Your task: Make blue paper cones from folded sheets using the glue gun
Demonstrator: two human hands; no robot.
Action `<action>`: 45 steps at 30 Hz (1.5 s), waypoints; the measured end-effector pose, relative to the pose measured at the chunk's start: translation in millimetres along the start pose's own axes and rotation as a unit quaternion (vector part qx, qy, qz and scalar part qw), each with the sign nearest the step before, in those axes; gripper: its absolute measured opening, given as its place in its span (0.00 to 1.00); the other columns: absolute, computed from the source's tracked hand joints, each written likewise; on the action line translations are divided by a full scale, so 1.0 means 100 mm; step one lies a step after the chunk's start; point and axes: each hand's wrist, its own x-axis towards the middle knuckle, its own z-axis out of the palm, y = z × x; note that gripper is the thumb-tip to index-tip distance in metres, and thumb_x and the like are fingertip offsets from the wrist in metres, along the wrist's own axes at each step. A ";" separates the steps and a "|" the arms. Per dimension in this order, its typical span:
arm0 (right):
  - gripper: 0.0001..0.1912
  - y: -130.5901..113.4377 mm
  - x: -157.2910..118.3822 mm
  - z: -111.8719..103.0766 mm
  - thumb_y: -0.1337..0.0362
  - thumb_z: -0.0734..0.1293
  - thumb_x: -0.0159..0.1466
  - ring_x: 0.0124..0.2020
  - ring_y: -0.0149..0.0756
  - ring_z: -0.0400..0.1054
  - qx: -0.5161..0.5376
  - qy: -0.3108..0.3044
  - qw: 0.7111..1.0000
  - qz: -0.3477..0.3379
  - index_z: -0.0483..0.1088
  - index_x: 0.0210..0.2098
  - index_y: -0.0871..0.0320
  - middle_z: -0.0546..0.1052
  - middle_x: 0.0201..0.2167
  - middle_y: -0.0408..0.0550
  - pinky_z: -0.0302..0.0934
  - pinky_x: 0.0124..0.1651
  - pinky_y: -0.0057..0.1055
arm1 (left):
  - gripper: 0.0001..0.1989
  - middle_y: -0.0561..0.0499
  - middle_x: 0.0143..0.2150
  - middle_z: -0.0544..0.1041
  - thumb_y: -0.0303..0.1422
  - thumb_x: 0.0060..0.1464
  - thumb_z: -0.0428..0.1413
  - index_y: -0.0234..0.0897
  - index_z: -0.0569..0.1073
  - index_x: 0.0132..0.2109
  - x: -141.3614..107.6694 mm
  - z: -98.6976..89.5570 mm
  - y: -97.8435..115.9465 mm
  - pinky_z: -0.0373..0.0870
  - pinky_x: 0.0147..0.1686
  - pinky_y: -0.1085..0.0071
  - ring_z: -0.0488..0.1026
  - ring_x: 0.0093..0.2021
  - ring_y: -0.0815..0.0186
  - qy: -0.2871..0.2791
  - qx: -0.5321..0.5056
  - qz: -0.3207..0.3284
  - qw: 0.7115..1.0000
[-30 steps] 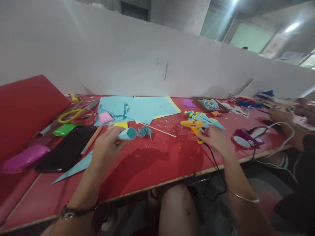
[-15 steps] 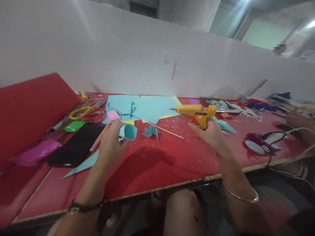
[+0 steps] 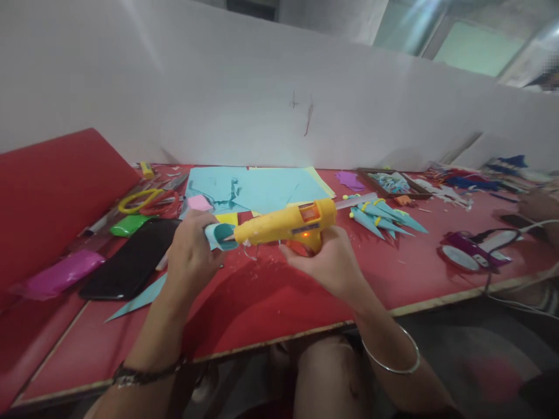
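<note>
I have the left hand (image 3: 191, 253) gripping a rolled light-blue paper tube (image 3: 212, 234) above the red bench (image 3: 262, 311), the right hand (image 3: 334, 259) wrapped round a yellow glue gun (image 3: 275, 226), its nozzle (image 3: 229, 238) at the tube's open end, contact unclear to me, blue cones (image 3: 384, 218) lying farther right.

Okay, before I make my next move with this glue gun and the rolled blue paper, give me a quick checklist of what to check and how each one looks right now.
1. Left hand grip on the rolled blue paper: ok, open end facing the glue gun.
2. Right hand grip on the gun: ok, wrapped around its handle.
3. Nozzle lined up with the paper: ok, right at the opening.
4. Indicator light: ok, glowing orange.
5. Glue stick loaded: ok, sticking out the back.
6. Melted glue at the tip: cannot tell, too small to see.
</note>
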 end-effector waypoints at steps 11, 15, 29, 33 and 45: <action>0.09 0.07 0.07 -0.01 0.64 0.61 0.50 0.21 0.28 0.59 -0.050 -0.039 0.997 -0.050 0.68 0.31 0.58 0.67 0.21 0.42 0.52 0.23 0.26 | 0.12 0.50 0.33 0.65 0.25 0.47 0.51 0.40 0.57 0.38 0.00 -0.01 -0.03 0.64 0.33 0.68 0.63 0.33 0.65 -0.019 0.052 0.056 0.997; 0.11 0.10 0.10 -0.03 0.66 0.60 0.50 0.24 0.30 0.61 -0.081 -0.052 0.993 -0.074 0.68 0.33 0.59 0.69 0.24 0.44 0.53 0.25 0.27 | 0.09 0.48 0.34 0.66 0.26 0.49 0.48 0.39 0.58 0.39 0.00 -0.02 -0.01 0.64 0.35 0.67 0.64 0.35 0.63 -0.042 0.040 0.070 0.996; 0.21 0.09 0.09 -0.11 0.67 0.58 0.53 0.26 0.33 0.63 -0.186 -0.035 0.975 -0.112 0.63 0.47 0.58 0.71 0.32 0.48 0.49 0.25 0.28 | 0.08 0.49 0.36 0.69 0.30 0.51 0.44 0.40 0.61 0.40 -0.02 -0.02 0.01 0.63 0.34 0.68 0.68 0.38 0.63 -0.104 0.076 -0.022 0.991; 0.18 0.08 0.07 -0.15 0.68 0.58 0.53 0.25 0.32 0.62 -0.198 -0.022 0.974 -0.105 0.64 0.44 0.58 0.70 0.33 0.48 0.50 0.25 0.28 | 0.08 0.47 0.38 0.71 0.33 0.52 0.45 0.39 0.61 0.41 -0.02 -0.03 0.02 0.62 0.33 0.68 0.68 0.39 0.61 -0.120 0.093 -0.036 0.988; 0.16 0.04 0.08 -0.18 0.69 0.57 0.54 0.30 0.34 0.64 -0.225 0.001 0.969 -0.103 0.63 0.42 0.60 0.69 0.37 0.50 0.54 0.28 0.30 | 0.08 0.51 0.30 0.73 0.31 0.51 0.48 0.38 0.60 0.40 -0.01 0.00 -0.02 0.62 0.34 0.70 0.70 0.31 0.63 -0.099 0.113 0.044 0.988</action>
